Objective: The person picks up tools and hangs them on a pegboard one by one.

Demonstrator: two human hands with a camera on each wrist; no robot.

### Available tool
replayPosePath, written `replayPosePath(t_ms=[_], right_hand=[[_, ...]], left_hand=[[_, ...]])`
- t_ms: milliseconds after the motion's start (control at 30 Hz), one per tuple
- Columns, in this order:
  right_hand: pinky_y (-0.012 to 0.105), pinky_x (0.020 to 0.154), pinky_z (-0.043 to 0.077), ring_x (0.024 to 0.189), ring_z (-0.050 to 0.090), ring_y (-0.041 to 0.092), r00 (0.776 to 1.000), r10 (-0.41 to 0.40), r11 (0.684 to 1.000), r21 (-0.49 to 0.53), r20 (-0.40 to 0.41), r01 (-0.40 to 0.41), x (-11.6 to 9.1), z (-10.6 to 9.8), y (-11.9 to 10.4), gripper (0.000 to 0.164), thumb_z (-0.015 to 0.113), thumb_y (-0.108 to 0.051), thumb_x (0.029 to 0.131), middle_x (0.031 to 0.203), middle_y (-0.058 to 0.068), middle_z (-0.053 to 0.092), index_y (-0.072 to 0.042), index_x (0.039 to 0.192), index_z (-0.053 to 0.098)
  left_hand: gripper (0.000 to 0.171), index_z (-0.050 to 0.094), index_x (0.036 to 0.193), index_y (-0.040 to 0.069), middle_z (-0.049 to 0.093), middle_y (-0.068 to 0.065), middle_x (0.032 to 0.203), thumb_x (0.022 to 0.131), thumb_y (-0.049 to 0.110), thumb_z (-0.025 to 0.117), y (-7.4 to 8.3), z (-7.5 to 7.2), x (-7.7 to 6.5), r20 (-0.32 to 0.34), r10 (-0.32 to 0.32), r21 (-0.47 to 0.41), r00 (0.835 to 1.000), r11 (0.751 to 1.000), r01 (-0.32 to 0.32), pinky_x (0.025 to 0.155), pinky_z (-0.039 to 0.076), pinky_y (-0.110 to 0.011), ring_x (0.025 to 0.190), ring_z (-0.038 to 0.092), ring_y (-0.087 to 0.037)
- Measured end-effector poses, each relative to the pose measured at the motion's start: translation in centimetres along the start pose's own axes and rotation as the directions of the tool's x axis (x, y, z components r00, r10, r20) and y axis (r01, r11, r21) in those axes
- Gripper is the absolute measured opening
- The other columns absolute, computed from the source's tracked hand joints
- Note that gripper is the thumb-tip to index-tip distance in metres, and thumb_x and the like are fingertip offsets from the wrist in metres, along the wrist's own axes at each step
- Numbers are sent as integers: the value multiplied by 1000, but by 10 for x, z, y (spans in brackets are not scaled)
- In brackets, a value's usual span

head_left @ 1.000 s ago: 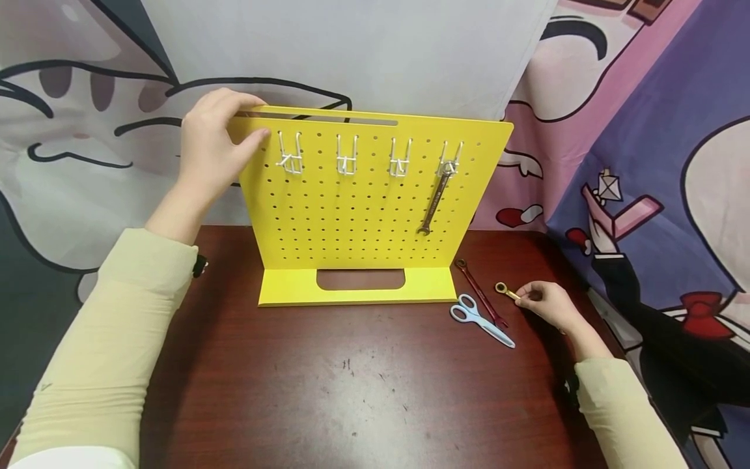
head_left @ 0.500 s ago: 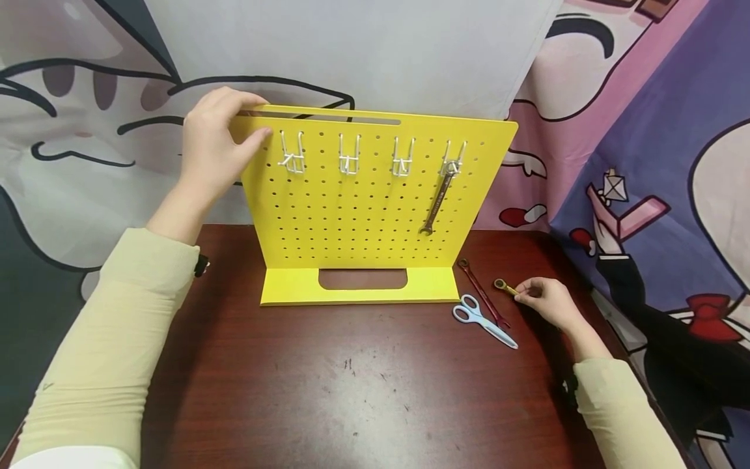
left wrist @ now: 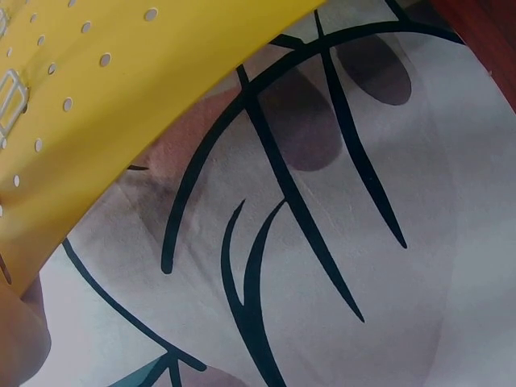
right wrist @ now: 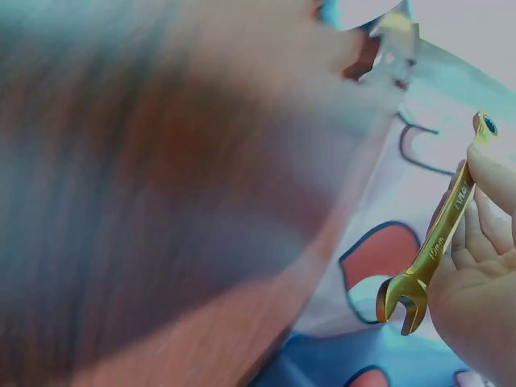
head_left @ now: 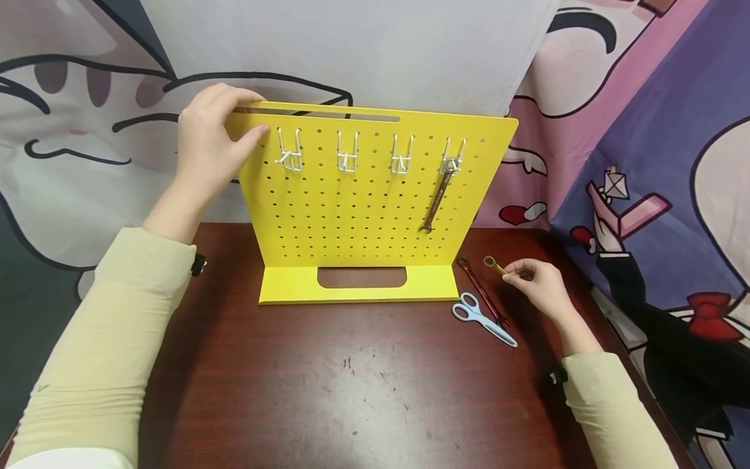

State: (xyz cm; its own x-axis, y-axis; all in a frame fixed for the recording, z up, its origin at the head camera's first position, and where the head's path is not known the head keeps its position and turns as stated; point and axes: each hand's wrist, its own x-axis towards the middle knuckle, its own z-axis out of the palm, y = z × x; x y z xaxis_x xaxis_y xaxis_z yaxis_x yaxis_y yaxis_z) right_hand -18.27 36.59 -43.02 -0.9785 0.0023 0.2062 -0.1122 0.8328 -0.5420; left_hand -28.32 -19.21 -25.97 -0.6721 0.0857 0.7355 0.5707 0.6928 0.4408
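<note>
My left hand (head_left: 209,135) grips the upper left corner of a yellow pegboard (head_left: 328,285), its thumb on the front face. In the left wrist view only a fingertip (left wrist: 22,339) shows at the pegboard's edge. Between thumb and fingers, my right hand (head_left: 543,286) pinches a gold combination wrench (right wrist: 434,246) above the table at the right. Its ring end points toward the pegboard; the open end shows in the right wrist view. A silver wrench (head_left: 436,202) hangs from the rightmost of several white wire hooks (head_left: 400,161).
A red wrench (head_left: 483,291) and light blue scissors (head_left: 483,320) lie close together on the dark wooden table (head_left: 281,384), just right of the pegboard's base. Printed cloth (head_left: 633,150) stands behind and along the right side.
My right hand has lifted the gold wrench and carried it slightly left and away from me. The left hand keeps its grip on the pegboard.
</note>
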Motion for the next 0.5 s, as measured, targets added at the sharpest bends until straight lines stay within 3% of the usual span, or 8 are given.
replayPosePath(t_ms=[500], right_hand=[[10, 62, 46, 69, 57, -3, 998, -31, 991, 128, -46, 37, 13, 23, -48, 12, 82, -8, 92, 89, 19, 77, 1, 101, 78]], left_hand=[[30, 74, 124, 1, 74, -20, 120, 95, 6, 77, 0, -1, -1, 6, -11, -2, 1000, 1000, 11, 108, 45, -41, 117, 64, -35]])
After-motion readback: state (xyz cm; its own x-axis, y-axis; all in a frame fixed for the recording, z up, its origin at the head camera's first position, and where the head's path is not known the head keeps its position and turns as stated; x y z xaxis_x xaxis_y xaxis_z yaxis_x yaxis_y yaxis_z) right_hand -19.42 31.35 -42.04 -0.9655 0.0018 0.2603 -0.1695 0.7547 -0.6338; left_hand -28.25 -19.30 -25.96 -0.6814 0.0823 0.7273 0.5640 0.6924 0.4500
